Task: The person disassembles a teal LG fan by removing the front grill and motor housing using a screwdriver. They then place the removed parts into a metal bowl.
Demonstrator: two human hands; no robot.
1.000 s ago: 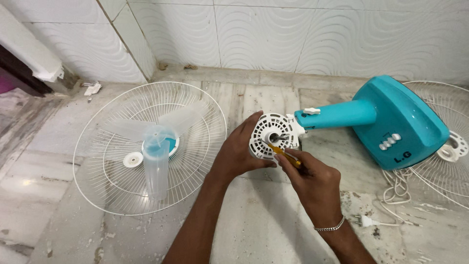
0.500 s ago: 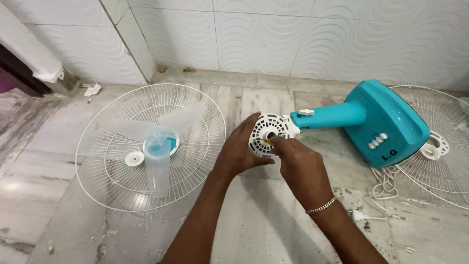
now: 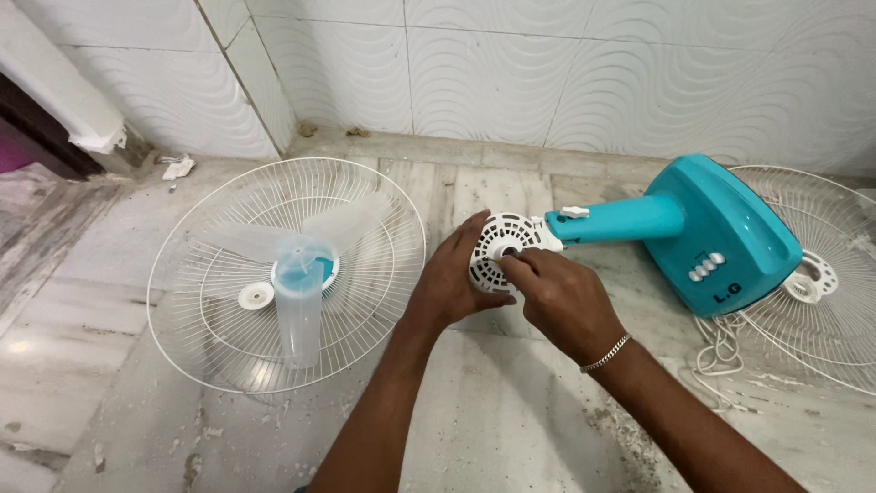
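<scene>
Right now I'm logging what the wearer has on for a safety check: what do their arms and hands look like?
Both forearms are bare, with no sleeves in view and no gloves. The left hand shows no ring, watch or band. The right hand has a thin silver chain bracelet at the wrist. No tape, markings or other protective gear shows on either arm.

Floor (image 3: pixel 511 420): carries every part, with the tiled wall (image 3: pixel 547 73) behind.
Left: a wire guard (image 3: pixel 210 338) lies flat; the fan blade (image 3: pixel 301 274) rests in it.
Centre: the motor housing (image 3: pixel 497 239), left hand (image 3: pixel 452 283) on its left side, right hand (image 3: pixel 561 297) just before it.
Right: the fan base (image 3: pixel 730 233), its neck (image 3: pixel 620 219) reaching left to the housing.
Far right: a second guard (image 3: pixel 821 310) behind the base; a cord (image 3: pixel 721 351) before it.
</scene>
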